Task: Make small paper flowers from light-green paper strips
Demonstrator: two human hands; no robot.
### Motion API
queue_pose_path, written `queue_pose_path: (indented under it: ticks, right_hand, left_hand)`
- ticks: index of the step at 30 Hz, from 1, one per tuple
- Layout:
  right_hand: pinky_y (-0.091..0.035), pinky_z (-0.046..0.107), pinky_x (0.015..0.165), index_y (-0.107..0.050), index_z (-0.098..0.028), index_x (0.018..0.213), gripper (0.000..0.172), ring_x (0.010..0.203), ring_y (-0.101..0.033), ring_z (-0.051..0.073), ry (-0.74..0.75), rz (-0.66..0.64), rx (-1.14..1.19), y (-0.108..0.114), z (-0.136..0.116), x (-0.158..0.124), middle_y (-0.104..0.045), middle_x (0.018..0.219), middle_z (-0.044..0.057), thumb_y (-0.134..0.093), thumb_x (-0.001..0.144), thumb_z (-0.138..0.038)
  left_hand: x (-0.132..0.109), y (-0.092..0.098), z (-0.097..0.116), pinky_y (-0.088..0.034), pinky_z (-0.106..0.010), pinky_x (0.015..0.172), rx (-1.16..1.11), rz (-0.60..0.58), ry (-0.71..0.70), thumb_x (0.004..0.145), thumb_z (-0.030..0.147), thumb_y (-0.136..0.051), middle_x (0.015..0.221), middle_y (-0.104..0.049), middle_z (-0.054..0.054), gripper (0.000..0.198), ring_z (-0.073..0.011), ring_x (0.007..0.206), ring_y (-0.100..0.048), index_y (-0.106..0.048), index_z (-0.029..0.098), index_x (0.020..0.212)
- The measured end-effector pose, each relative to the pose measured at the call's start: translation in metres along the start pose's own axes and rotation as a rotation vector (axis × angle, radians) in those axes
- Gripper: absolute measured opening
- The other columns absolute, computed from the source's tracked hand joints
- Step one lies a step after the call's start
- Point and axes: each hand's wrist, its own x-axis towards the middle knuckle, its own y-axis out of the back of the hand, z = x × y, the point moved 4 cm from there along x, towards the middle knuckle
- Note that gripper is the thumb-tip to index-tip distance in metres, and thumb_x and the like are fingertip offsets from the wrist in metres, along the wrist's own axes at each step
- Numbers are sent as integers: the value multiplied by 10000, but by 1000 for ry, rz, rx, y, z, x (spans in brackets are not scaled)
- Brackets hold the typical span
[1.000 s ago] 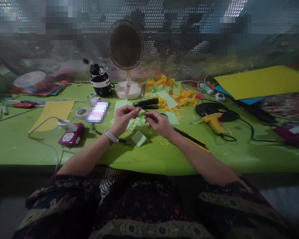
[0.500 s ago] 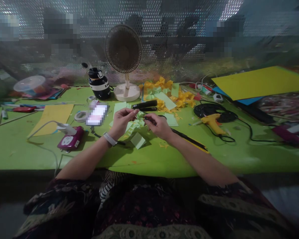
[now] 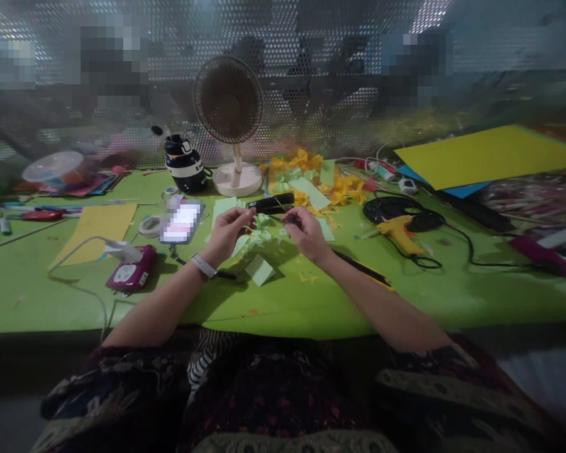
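At the middle of the table [image 3: 273,318], the left hand [image 3: 230,233], fingertips pinched together, held a green piece [image 3: 263,220] above paper scraps [image 3: 262,238]. To its right, the right hand [image 3: 306,234], fingers curled in, gripped a thin tool [image 3: 280,204].

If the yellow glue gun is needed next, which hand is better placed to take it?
Probably the right hand: the yellow glue gun lies to its right, and the left hand is farther away.

Green scrap: A small, crumpled, pale green paper piece [image 3: 263,221] is pinched at the left fingers [image 3: 245,218], above the desk [image 3: 273,314].
Thin tool: A slim, straight tool [image 3: 278,201] slants up and leftward from the right fingers [image 3: 300,214], its tip apart from the paper.
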Motion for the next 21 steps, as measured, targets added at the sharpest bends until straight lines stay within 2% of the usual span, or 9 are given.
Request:
queue_pose_path:
  ticks: [2,5,9,12,15,21]
  right_hand:
    - [-310,224,470,-567,-197,889,90,522,-404,91,-59,-40,105,0,-3,0,-504,647,-49,-608,820,-240]
    - [-276,217,434,-602,-181,891,131,476,-369,76,-136,-171,226,-6,-8,-1,-491,593,-67,-641,834,-293]
    - [-241,204,396,-632,-172,857,234,437,-357,60,-243,-288,329,-17,-8,-5,-491,535,-83,-721,806,-381]
    - [-212,197,378,-647,-173,893,302,415,-331,49,-295,-322,412,-24,-3,-7,-479,520,-99,-766,776,-424]
    - [-189,196,371,-654,-178,916,354,411,-314,43,-289,-327,449,-28,0,-9,-459,514,-107,-811,744,-446]
    - [-177,190,368,-633,-198,896,393,407,-287,32,-318,-297,459,-29,2,-10,-439,531,-114,-871,682,-425]
  left_hand:
    - [-2,-4,-3,-435,-190,519,-2,-72,53,653,434,-898,660,-638,13,328,-63,551,-551,-704,178,718]
    - [-6,-11,-5,-380,-190,477,-7,-140,114,636,418,-914,608,-597,18,334,-53,506,-486,-697,167,675]
    - [-8,-14,-6,-347,-190,456,-41,-140,155,591,431,-935,544,-556,35,353,-50,478,-447,-702,176,666]
    - [-9,-13,-10,-366,-177,475,-89,-126,191,575,406,-945,574,-592,38,342,-41,493,-466,-710,185,688]
    - [-9,-14,-19,-410,-184,510,-137,-124,246,563,373,-953,692,-682,14,324,-46,542,-522,-722,188,696]
    - [-8,-18,-28,-518,-286,716,-182,-138,209,560,367,-951,792,-743,-19,291,-146,759,-663,-744,215,697]
